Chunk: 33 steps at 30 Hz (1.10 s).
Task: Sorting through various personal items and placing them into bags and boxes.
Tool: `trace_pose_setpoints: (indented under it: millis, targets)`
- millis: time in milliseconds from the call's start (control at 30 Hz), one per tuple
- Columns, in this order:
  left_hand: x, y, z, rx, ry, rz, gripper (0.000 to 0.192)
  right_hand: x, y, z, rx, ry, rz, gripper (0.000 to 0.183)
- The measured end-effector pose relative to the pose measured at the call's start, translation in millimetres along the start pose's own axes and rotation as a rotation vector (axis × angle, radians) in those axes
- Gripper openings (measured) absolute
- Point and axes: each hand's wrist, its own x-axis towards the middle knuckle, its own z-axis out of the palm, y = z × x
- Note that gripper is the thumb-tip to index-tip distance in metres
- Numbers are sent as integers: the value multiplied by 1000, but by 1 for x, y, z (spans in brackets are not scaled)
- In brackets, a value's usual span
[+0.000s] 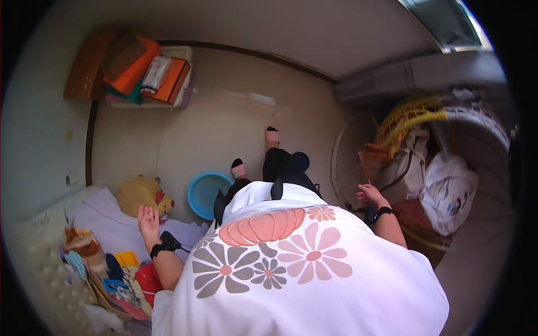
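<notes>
My left hand (149,220) is raised palm up with its fingers apart and nothing in it, near the yellow plush toy (138,195) on the bed's edge. A black device is strapped to each wrist. My right hand (370,195) is out to the right, its fingers loosely spread and nothing seen in it. It is beside a round hanging chair (435,117) with a yellow and white frame, which holds a white plastic bag (447,193) and a beige cloth bag (403,168). A blue plastic basin (209,195) stands on the floor by my feet.
Orange boxes (168,80) fill a white bin (185,59) by the far wall. Clothes (122,277) lie heaped on the bed at the lower left. A dark blue round object (300,161) is beside my leg. A grey sofa or padded bench (420,77) runs along the right wall.
</notes>
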Motion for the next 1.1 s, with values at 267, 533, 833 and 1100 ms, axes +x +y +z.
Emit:
trace_pose_setpoints:
  millis: [267,533,833,1100]
  targets:
    - [141,13,-94,376,96,-336,62,-44,119,95,227,34,-24,38]
    - [152,22,136,544,-61,-273,63,-76,266,162,532,161,159,33]
    - [33,4,405,808,-420,-103,52,-64,311,219,683,31,319,38]
    - [26,-14,408,1065,-178,-167,24,56,233,157,526,84,116,30]
